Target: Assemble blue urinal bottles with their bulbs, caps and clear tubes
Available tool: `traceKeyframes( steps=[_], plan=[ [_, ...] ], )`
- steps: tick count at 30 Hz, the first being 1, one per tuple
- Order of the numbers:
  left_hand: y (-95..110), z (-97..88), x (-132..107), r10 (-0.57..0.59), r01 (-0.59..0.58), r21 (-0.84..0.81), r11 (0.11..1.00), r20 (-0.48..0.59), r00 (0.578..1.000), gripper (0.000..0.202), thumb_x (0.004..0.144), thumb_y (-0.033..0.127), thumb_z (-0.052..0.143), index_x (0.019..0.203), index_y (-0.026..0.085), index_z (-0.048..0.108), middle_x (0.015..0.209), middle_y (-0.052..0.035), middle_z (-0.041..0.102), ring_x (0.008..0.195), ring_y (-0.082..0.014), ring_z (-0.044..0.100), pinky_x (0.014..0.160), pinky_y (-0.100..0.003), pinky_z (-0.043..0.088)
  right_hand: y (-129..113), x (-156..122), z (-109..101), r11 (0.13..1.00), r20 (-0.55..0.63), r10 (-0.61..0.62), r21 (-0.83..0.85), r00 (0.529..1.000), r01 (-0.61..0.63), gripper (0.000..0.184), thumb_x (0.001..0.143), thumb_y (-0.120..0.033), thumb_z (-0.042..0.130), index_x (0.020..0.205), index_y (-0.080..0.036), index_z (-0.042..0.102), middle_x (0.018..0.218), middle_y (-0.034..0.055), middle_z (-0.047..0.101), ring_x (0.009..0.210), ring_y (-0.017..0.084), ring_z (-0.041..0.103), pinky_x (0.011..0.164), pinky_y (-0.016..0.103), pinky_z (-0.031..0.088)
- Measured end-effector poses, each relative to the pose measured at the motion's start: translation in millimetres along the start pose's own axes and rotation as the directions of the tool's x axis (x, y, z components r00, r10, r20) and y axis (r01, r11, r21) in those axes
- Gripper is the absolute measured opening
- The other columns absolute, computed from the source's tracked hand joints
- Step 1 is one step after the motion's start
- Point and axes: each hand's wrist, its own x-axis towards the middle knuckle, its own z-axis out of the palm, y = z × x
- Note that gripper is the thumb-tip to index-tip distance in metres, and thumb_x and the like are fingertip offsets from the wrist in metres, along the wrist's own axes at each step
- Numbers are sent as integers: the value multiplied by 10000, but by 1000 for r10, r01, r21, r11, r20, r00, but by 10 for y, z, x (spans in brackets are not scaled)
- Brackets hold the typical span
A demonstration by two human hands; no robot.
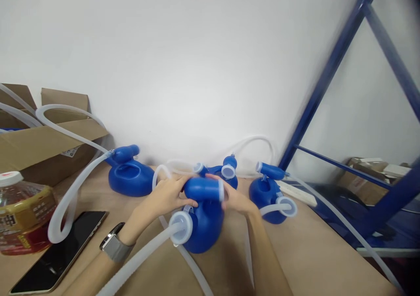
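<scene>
A blue plastic urinal bottle (205,228) stands in front of me, with a translucent cap (181,227) and a white hose (141,256) coming from it. Across its top lies a blue cylindrical funnel piece (201,189) with a whitish rim on the right end. My left hand (169,195) grips the rounded left end of this piece, thumb underneath. Around the rimmed right end, the fingers of my right hand (238,197) are closed. A watch is on my left wrist. Behind my hands is another blue bottle (232,180), partly hidden.
More blue bottles stand at left (131,182) and right (264,195), with hoses looping over the table. A cardboard box (65,156), a drink bottle (26,217) and a phone (62,248) are on the left. A blue metal frame (328,81) rises at right, before a white wall.
</scene>
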Motion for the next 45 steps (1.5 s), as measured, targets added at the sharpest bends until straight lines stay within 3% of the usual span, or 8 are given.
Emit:
traceKeyframes(
  steps=[6, 11, 16, 19, 23, 29, 34, 45],
  plan=[
    [155, 144, 16, -11, 14, 96, 995, -36, 999, 786, 812, 609, 808, 1423, 180, 562, 1287, -177, 733, 1168, -402, 692, 972, -497, 526, 406, -49, -74, 990, -30, 50, 136, 998, -45, 1272, 368, -566, 1034, 1494, -260, 527, 1501, 164, 578, 1447, 393, 478, 1197, 530, 366],
    [240, 187, -4, 16, -10, 129, 992, -46, 999, 811, 813, 591, 813, 1404, 91, 571, 1238, -267, 723, 1151, -488, 681, 907, -557, 544, 585, -62, -9, 984, -97, -5, 180, 995, 22, 1134, 382, -674, 984, 1391, -310, 614, 1374, 115, 673, 1407, 376, 526, 1107, 496, 456],
    [190, 261, 36, 58, -58, 2, 998, -91, 994, 808, 835, 625, 779, 1460, 180, 525, 1404, -190, 671, 1276, -376, 647, 1040, -471, 513, 575, -49, 89, 980, -117, 17, 201, 993, 7, 1031, 389, -504, 1039, 1325, -300, 655, 1202, 98, 748, 1260, 363, 644, 1042, 510, 517],
    [186, 305, 62, 32, -43, -90, 995, -124, 992, 673, 882, 665, 694, 1354, 191, 615, 1263, -135, 752, 1123, -333, 723, 936, -416, 560, 550, -17, 171, 980, -153, 38, 198, 987, -7, 970, 443, -553, 1012, 1304, -271, 663, 1133, 105, 765, 1159, 354, 697, 992, 525, 552],
    [184, 264, 59, -28, -2, -164, 986, -180, 983, 686, 839, 680, 722, 1326, 202, 661, 1165, -123, 782, 1024, -359, 739, 880, -432, 555, 431, 62, 205, 987, -298, 2, 157, 955, 47, 890, 530, -701, 926, 1266, -277, 659, 1150, 106, 757, 1116, 324, 710, 999, 520, 553],
    [74, 104, 70, -144, 64, -301, 951, -249, 958, 638, 872, 689, 664, 1231, 162, 700, 929, -70, 779, 824, -273, 720, 722, -346, 541, -165, 116, 130, 996, -429, -87, -23, 899, 86, 431, 691, -454, 933, 1009, -239, 738, 942, 28, 752, 942, 225, 720, 907, 374, 584],
    [101, -53, 39, -183, 76, -393, 917, -242, 953, 635, 840, 716, 684, 1138, 157, 736, 782, -25, 728, 703, -225, 667, 651, -315, 491, -552, 30, 281, 973, -429, -143, -228, 892, 46, 338, 760, -368, 880, 1014, -204, 727, 955, 42, 760, 936, 200, 725, 799, 287, 601],
    [46, -386, -80, -121, 49, -291, 956, -237, 964, 551, 797, 673, 743, 991, 157, 729, 743, 8, 678, 657, -175, 582, 609, -269, 415, -534, 85, 423, 915, -352, -277, -382, 894, 132, 236, 786, -225, 766, 1017, -175, 768, 914, 57, 805, 801, 195, 772, 720, 301, 661]
  ],
)
